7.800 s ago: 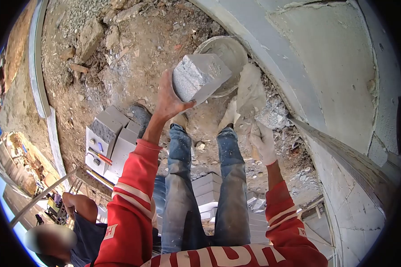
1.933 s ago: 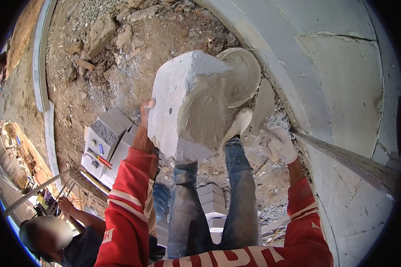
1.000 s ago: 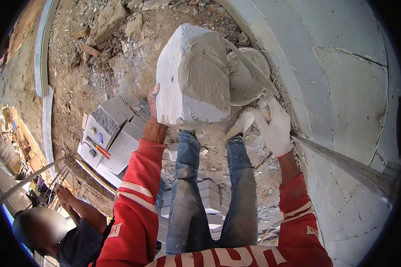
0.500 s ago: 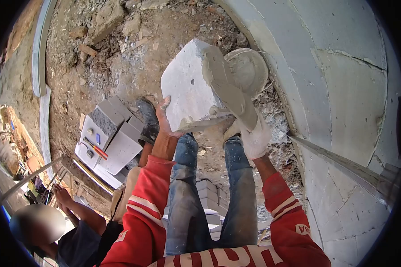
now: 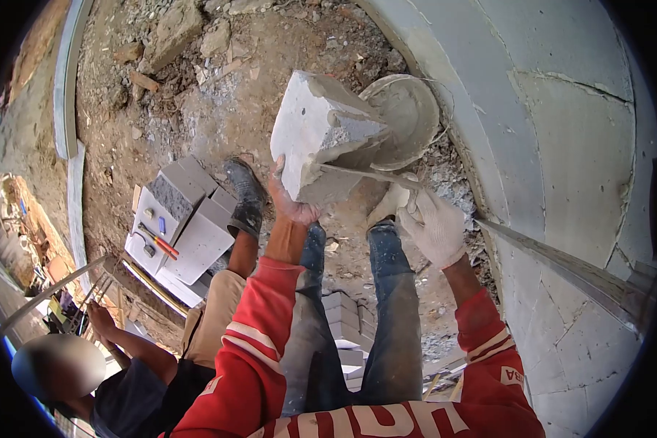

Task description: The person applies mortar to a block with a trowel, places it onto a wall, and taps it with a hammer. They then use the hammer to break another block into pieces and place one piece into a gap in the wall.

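My bare left hand [image 5: 290, 197] grips a white concrete block [image 5: 299, 131] by its lower left edge and underside. Grey mortar coats the right-hand faces of the block. My right hand [image 5: 438, 228], in a white glove, is closed around the handle of a trowel [image 5: 369, 172]. The trowel's thin blade lies edge-on along the block's mortared face. Just behind the block stands a round bucket [image 5: 425, 139] with mortar inside, partly hidden by it.
A grey block wall [image 5: 577, 146] curves along the right, with a long wooden plank [image 5: 555, 263] against it. At left, stacked blocks [image 5: 204, 241] carry pliers [image 5: 157, 242] and small items. A seated person [image 5: 139, 372] is at lower left. Rubble [image 5: 171, 33] covers the ground ahead.
The block has turned in my left hand, showing more of its mortared side. My right hand has moved right and down, and the trowel blade now appears edge-on.
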Demonstrator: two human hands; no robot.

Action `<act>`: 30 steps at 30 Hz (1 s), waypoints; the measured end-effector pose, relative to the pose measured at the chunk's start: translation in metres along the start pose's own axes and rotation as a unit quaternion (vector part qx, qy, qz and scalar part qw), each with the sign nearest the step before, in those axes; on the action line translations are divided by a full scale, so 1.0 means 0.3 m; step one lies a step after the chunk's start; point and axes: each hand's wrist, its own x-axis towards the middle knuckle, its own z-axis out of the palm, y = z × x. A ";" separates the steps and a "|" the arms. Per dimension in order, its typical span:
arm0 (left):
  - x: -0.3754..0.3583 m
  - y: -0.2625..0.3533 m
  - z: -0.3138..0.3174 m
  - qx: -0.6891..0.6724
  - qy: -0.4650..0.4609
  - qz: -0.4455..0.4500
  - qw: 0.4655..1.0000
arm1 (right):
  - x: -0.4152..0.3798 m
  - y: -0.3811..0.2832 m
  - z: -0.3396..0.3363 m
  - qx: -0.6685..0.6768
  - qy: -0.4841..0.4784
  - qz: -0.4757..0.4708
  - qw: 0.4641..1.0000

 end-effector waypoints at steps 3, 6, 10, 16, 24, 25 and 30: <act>-0.027 0.024 0.006 -0.015 -0.032 -0.017 0.999 | 0.073 -0.013 -0.091 0.029 -0.025 -0.028 0.999; -0.031 0.027 0.027 0.009 -0.019 0.003 1.000 | 0.098 0.007 -0.130 0.036 -0.028 -0.044 0.998; -0.043 0.040 0.064 0.013 -0.019 -0.011 1.000 | 0.164 -0.008 -0.242 0.045 -0.059 -0.027 0.997; -0.057 0.069 0.032 0.015 -0.018 -0.003 1.000 | 0.232 0.103 -0.275 0.267 -0.320 0.053 0.907; -0.075 0.094 -0.039 0.008 0.014 -0.045 0.999 | 0.168 0.070 -0.254 0.365 -0.188 0.072 0.909; -0.077 0.083 -0.038 0.008 0.015 -0.047 0.999 | 0.180 0.026 -0.220 0.365 -0.188 0.074 0.909; -0.079 0.005 -0.002 -0.048 0.049 -0.038 0.997 | 0.175 -0.002 0.016 0.100 0.036 -0.088 0.990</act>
